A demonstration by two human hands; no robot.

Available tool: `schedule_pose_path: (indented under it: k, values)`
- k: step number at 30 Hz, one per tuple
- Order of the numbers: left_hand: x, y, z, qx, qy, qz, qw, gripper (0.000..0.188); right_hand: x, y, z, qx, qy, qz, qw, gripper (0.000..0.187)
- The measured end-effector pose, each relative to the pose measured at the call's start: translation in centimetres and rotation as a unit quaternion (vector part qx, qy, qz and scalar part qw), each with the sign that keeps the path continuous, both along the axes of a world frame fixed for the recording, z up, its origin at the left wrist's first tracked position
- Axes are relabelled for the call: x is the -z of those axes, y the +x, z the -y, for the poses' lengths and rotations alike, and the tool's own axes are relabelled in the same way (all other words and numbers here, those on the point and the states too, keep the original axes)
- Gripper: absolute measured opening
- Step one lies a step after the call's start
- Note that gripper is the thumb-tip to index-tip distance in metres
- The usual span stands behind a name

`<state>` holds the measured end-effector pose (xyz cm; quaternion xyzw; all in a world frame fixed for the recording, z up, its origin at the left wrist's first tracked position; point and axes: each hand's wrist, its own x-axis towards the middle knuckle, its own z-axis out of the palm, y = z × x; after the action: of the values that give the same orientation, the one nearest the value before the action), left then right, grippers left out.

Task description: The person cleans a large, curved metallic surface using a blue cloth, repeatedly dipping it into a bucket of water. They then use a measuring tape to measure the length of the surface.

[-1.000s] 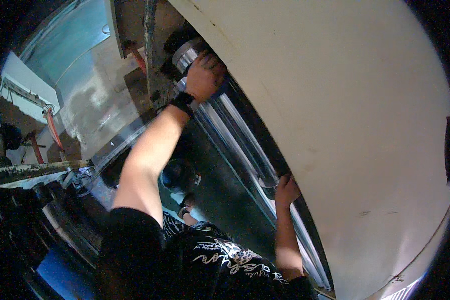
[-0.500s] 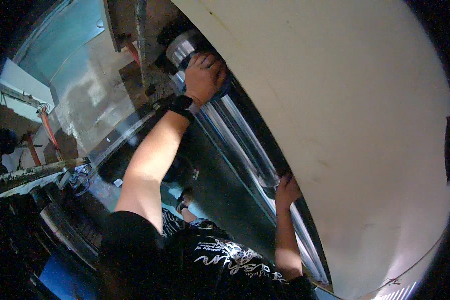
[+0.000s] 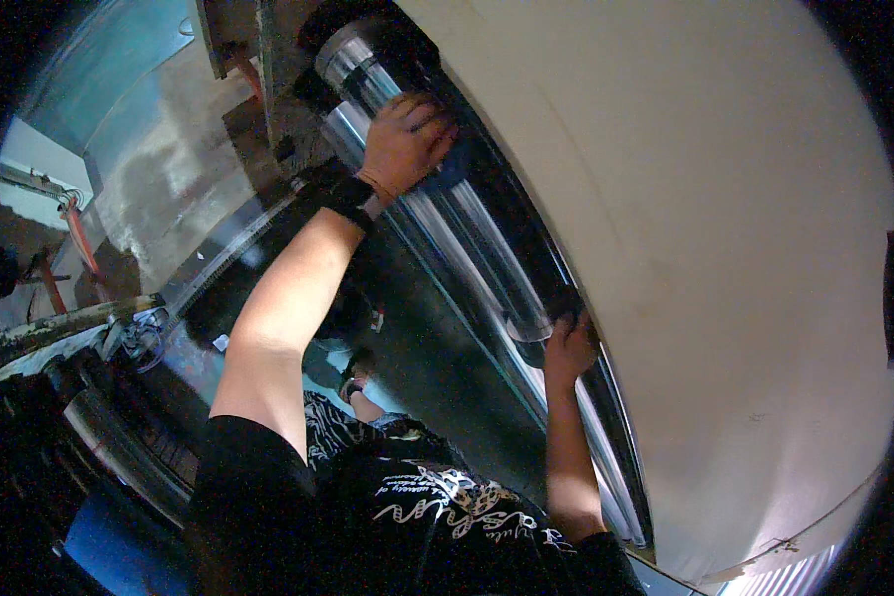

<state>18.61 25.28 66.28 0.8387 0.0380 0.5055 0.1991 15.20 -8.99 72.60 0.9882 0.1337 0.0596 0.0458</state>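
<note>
A long shiny metal roller [image 3: 490, 235] runs slantwise from the upper left toward the lower right, with a thick collar [image 3: 344, 58] at its far end. My left hand [image 3: 407, 144] lies over the roller a little below that collar, its fingers curled round the upper side. At the roller's near end is my right hand [image 3: 571, 350], fingers bent and closed; shadow hides exactly where they touch. A second shiny metal bar [image 3: 429, 221] lies alongside, to the left of the roller. A dark gap separates the roller from a big cream-coloured curved surface [image 3: 725, 268].
The cream surface fills the right side, close to both hands. At the lower left stand dark rolls [image 3: 119, 442] and a blue panel [image 3: 119, 556]. Orange-red posts [image 3: 81, 236] rise at the left. Upper left shows a stained floor [image 3: 174, 169].
The view has shifted slightly. More of the roller shows beyond my left hand, which sits farther below the collar. My right hand has stayed at the roller's near end.
</note>
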Motion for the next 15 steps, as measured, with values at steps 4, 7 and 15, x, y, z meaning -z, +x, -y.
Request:
schedule_pose_path:
  k: [4,7,15]
  values:
    - [2.1,-1.0,7.6,0.041,-0.122,-0.062,0.99,0.012,0.7,0.1,-0.1,-0.085,-0.01,0.128,0.988,0.04]
    - [0.8,-3.4,17.7,0.194,-0.042,0.045,0.979,0.012,-1.4,-0.1,-1.8,-0.017,0.021,0.008,1.0,0.041]
    - [-0.2,-0.5,2.7,0.056,0.032,-0.016,0.998,0.008,0.9,0.0,0.6,-0.074,0.012,0.113,0.991,0.038]
